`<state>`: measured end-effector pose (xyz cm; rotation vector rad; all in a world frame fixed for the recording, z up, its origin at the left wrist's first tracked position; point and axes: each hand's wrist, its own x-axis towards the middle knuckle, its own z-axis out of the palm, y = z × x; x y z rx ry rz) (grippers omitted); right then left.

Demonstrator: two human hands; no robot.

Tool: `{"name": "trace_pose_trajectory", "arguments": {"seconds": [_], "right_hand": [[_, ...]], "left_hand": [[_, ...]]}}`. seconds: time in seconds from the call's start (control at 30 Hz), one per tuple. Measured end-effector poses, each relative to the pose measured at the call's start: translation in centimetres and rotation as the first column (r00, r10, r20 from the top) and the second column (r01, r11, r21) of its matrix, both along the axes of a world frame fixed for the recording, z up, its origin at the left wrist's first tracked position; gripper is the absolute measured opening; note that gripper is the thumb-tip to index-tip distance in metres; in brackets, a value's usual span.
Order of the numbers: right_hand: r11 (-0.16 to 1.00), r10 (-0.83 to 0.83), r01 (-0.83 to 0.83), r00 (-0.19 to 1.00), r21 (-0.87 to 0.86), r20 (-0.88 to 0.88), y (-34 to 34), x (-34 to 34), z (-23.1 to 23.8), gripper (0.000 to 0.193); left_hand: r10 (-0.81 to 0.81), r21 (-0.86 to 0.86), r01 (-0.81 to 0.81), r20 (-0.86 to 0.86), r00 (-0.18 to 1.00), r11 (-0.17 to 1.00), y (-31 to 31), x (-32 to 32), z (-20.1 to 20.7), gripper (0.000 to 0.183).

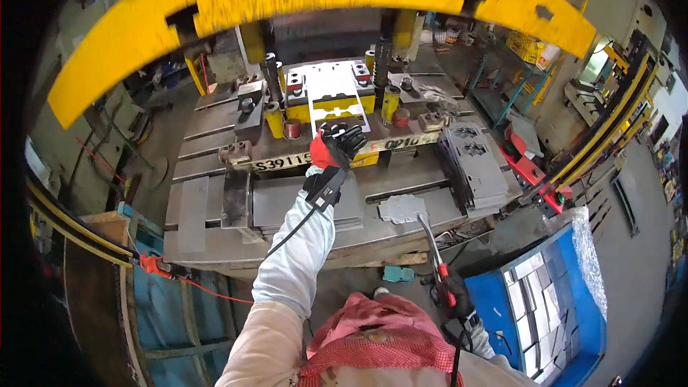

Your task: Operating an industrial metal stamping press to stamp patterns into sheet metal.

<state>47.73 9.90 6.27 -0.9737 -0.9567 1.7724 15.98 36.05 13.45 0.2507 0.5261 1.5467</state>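
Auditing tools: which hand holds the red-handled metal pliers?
The black-gloved right hand; the red-and-black-gloved left hand is near bright sheet metal.

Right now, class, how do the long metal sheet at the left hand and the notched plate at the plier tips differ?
The long metal sheet has openings cut through it; the notched plate shows no large opening. The sheet lies across the die block, the plate on the press table. The sheet looks bright; the plate looks duller. Both are flat.
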Motion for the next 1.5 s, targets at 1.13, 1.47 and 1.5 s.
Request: {"name": "trace_pose_trajectory", "arguments": {"seconds": [1.13, 1.47, 1.5], "right_hand": [[0.968, 0.215, -0.211, 0.977, -0.139, 0.016, 11.0, 5.5, -1.3, 0.059], [0.95, 0.278, -0.243, 0.945, -0.198, 0.173, 10.3, 6.7, -3.8, 0.039], [0.926, 0.344, -0.3, 0.921, -0.229, 0.185, 11.1, 7.1, -5.0, 0.038]], "left_hand": [[0.469, 0.148, -0.519, -0.678, 0.566, 0.842, -44.3, -15.6, -6.5, 0.035], [0.813, 0.241, -0.897, -0.552, 0.188, 0.37, -51.1, -29.4, 1.7, 0.032], [0.825, 0.254, -0.89, -0.528, 0.201, 0.379, -50.9, -28.8, 1.2, 0.032]]}}
